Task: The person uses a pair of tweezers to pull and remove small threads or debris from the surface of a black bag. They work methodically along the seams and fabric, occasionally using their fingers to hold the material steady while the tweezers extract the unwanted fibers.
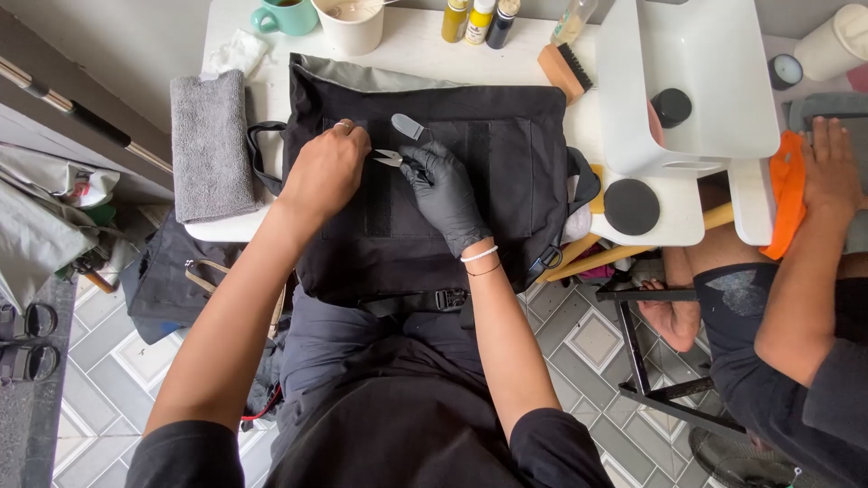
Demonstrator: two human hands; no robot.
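Note:
A black fabric bag (488,136) lies flat on the white table (411,45), hanging over its near edge onto my lap. My left hand (325,172), bare with a ring, presses down on the bag's upper left panel. My right hand (445,188), in a black glove, grips small grey-handled thread snips (400,145) whose blades point left at the fingertips of my left hand. Whatever sits between the blades is too small to tell.
A grey towel (212,145) lies at the table's left. A green mug (282,16), white cup (351,23), small bottles (479,20) and a brush (565,70) line the back. A white bin (687,81) stands right. Another person's hand (830,167) rests near an orange cloth (787,185).

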